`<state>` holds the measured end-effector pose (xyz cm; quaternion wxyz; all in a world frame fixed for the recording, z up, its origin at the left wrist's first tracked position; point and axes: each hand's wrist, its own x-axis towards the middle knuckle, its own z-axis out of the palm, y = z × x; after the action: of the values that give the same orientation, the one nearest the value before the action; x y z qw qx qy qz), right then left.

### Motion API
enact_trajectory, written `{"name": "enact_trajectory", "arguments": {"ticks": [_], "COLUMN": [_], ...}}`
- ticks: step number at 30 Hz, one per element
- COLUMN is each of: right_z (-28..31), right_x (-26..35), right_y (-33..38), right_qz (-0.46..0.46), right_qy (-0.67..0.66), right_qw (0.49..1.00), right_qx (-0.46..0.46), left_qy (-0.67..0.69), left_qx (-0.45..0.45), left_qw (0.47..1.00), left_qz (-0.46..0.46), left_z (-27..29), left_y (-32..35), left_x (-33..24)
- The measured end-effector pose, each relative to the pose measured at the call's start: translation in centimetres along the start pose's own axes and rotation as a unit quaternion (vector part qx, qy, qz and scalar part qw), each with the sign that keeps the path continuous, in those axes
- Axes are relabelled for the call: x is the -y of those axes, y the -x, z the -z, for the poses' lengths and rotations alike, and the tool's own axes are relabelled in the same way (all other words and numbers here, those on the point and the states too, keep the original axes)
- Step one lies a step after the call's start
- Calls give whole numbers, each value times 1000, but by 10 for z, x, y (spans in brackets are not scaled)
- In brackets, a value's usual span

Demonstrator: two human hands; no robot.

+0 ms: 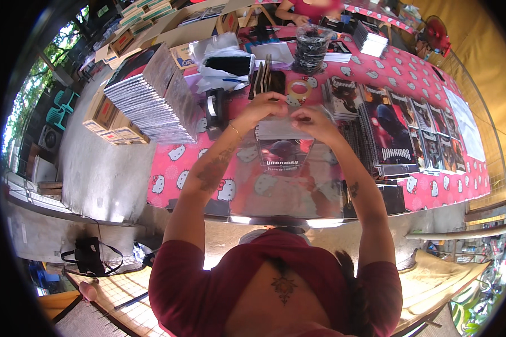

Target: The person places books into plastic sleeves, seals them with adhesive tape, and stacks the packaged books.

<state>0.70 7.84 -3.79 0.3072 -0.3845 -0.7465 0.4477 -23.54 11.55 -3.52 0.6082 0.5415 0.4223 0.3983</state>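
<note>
My left hand (263,108) is bent over the far side of a pale, see-through plastic wrapper (280,130), its fingers closed in a pinch. Across from it, my right hand (314,121) has its fingers curled together over the wrapper's right side. Whatever is pinched in either hand is too thin or hidden to make out. Just nearer to me lies a dark, red-tinted notebook (284,153) with its cover up. A roll of tape (299,90) lies beyond my right hand, and a black tape dispenser (215,112) stands left of my left wrist.
A tall stack of spiral notebooks (154,92) stands at left beside cardboard boxes (109,112). More notebooks (389,132) lie in piles at right. Black coils (311,49) and a plastic-lined box (226,64) sit farther back. Another person's hand (301,20) shows across the table.
</note>
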Motion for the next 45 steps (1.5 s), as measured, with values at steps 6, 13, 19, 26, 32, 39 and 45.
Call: {"name": "enact_trajectory", "arguments": {"ticks": [6,13,19,26,32,39,45], "right_z": [3,-2,-6,-3,0,-9,-12], "right_x": [-7,-4,-6,-14,-1,-4,-1], "right_y": [2,3,3,5,9,5,9], "right_qz": [-3,-15,-6,10,-57,-44,-31], "right_qy": [17,-21,-19,-6,-3,-4,15], "right_qw": [999,998,999,998,997,996,994], "right_qx": [-49,-50,-44,-64,-55,-77,-106], "left_qy": [-509,-120,206,-565,-637,-127,-318], "left_qx": [-426,-294,-415,-181,326,453,225], "left_qw": [731,945,886,794,674,882,920], "left_qz": [-157,-79,-7,-132,-184,-17,-37], "left_z": [123,177,135,80,-22,44,4], "left_y": [63,81,107,98,-20,-54,-12], "left_x": [61,133,178,-10,-113,80,-26]}}
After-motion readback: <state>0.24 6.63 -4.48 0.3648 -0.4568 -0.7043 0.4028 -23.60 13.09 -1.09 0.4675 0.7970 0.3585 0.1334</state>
